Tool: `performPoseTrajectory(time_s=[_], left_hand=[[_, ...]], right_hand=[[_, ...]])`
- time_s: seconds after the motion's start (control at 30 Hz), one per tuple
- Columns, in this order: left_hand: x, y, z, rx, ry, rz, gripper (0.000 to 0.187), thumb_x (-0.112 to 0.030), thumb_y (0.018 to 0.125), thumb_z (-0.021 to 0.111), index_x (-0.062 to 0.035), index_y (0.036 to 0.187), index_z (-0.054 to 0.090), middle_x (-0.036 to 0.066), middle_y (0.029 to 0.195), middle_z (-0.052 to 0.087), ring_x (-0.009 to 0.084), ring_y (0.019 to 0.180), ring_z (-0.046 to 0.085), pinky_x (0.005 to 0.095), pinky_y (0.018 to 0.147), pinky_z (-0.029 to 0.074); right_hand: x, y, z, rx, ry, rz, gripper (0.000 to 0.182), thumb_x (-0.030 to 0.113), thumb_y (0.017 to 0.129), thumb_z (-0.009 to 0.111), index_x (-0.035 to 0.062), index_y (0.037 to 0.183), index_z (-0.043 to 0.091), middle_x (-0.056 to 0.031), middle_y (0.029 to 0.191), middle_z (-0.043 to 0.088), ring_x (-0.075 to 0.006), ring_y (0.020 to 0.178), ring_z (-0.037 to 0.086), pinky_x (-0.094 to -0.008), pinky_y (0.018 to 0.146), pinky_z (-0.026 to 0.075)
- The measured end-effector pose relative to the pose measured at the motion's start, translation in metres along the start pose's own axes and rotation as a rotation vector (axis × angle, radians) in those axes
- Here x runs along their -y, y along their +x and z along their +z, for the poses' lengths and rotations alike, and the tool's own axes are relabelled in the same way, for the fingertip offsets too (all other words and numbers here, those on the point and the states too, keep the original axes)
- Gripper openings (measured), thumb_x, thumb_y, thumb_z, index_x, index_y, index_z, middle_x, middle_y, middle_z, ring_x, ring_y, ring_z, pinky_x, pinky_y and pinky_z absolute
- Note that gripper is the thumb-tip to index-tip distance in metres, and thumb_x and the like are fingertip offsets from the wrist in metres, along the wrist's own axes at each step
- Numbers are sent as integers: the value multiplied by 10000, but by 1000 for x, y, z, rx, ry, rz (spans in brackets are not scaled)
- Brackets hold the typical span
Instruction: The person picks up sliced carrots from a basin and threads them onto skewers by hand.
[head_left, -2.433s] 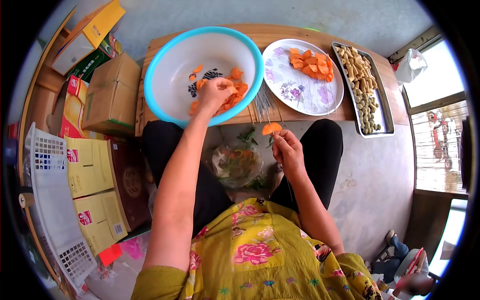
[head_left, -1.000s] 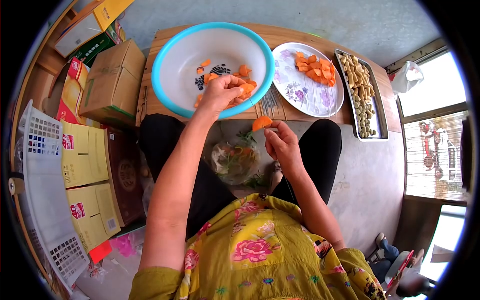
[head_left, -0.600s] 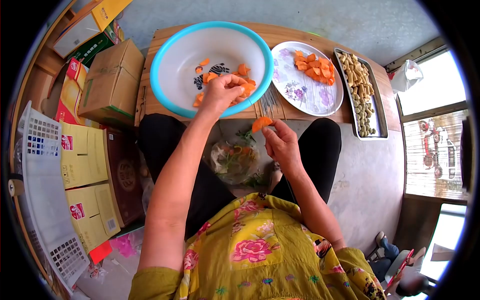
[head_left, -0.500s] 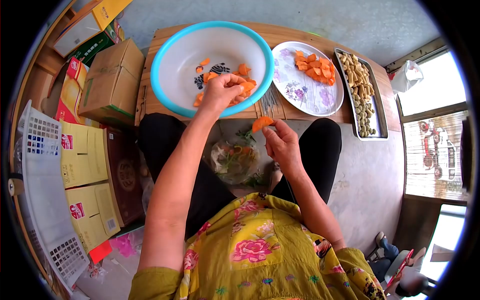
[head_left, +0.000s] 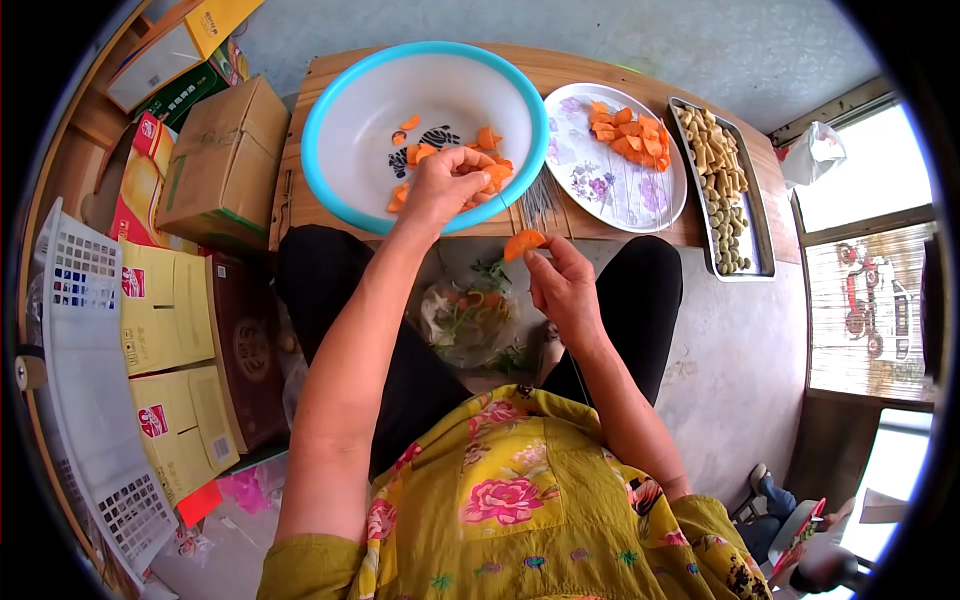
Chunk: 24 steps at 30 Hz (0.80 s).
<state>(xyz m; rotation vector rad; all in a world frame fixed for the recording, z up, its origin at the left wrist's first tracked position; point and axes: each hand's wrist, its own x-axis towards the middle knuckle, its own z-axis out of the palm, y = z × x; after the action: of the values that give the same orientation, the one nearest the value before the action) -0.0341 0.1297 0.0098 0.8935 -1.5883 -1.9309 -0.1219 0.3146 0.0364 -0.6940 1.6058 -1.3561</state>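
Note:
My left hand [head_left: 447, 188] is over the near right side of the white basin with a blue rim [head_left: 312, 150], its fingers pinched on an orange carrot slice [head_left: 497, 174]. More carrot pieces [head_left: 487, 138] lie in the basin. Just in front of the table edge, my right hand [head_left: 562, 284] pinches another carrot slice [head_left: 523, 244], along with what looks like a thin skewer. Several thin metal skewers [head_left: 541, 203] lie between the basin and the flowered plate [head_left: 575, 150], which holds skewered carrot slices [head_left: 635, 137].
A metal tray [head_left: 764, 250] with skewered tan and green food stands at the table's right. Cartons [head_left: 225, 160] and a white plastic basket [head_left: 95, 380] are at the left. A plastic bag [head_left: 467, 318] with scraps sits between my feet. Another person's legs [head_left: 775, 500] show at lower right.
Both hands hold nearly the same positions, each with its carrot slice. At lower right, the other person has shifted slightly.

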Motion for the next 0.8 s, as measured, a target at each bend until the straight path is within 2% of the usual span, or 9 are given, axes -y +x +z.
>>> performPoseTrajectory(time_s=[0.13, 0.2, 0.4, 0.53, 0.6, 0.63, 0.7, 0.8], left_hand=[[2, -1, 4, -14, 64, 126, 131, -10, 856, 579, 25, 978, 612, 47, 840, 638, 66, 667, 610, 195, 591, 518], [7, 1, 5, -27, 218, 215, 128, 2, 842, 579, 32, 958, 626, 38, 811, 645, 64, 663, 608, 195, 588, 508], [16, 6, 4, -40, 299, 275, 147, 1, 827, 585, 38, 962, 632, 39, 792, 650, 70, 660, 608, 205, 600, 506], [13, 1, 7, -6, 251, 257, 134, -8, 769, 590, 35, 876, 656, 80, 784, 671, 93, 667, 629, 240, 626, 516], [10, -4, 12, 51, 278, 183, 147, -18, 836, 589, 39, 965, 632, 61, 830, 653, 80, 687, 615, 207, 636, 522], [9, -4, 12, 52, 279, 184, 147, -18, 836, 589, 39, 965, 632, 61, 830, 653, 80, 687, 615, 207, 636, 522], [7, -1, 9, 44, 8, 60, 157, -26, 852, 589, 30, 993, 626, 80, 877, 644, 98, 710, 623, 223, 648, 536], [7, -1, 6, 88, -114, 2, 155, -29, 866, 581, 18, 1013, 595, 85, 901, 632, 119, 721, 630, 240, 645, 547]], right_hand=[[-2, 1, 0, -14, -7, -1, 164, 101, 920, 517, -4, 1038, 564, 44, 574, 450, -32, 456, 387, -204, 423, 317], [-3, 3, 1, -22, -21, 5, 164, 99, 918, 519, -4, 1036, 564, 40, 576, 462, -34, 454, 393, -208, 422, 320], [-11, 9, 5, -61, -60, 13, 163, 113, 908, 524, -4, 1015, 565, 20, 586, 500, -42, 460, 421, -220, 426, 347], [-17, 11, 6, -80, -76, -31, 165, 116, 901, 532, -4, 1010, 564, 25, 573, 489, -40, 470, 428, -225, 426, 362], [-17, 11, 7, -104, -95, -63, 169, 115, 900, 534, -4, 1017, 564, 27, 569, 485, -39, 474, 428, -227, 425, 367], [-14, 10, 9, -125, -129, -65, 172, 113, 901, 538, -5, 1024, 563, 27, 575, 487, -39, 477, 429, -228, 425, 369], [-8, 9, 10, -140, -165, -70, 176, 111, 902, 541, -6, 1032, 563, 27, 582, 489, -39, 481, 429, -229, 425, 372], [-8, 7, 8, -104, -89, -57, 176, 112, 910, 546, 3, 1047, 565, 34, 592, 486, -38, 475, 415, -219, 431, 374]])
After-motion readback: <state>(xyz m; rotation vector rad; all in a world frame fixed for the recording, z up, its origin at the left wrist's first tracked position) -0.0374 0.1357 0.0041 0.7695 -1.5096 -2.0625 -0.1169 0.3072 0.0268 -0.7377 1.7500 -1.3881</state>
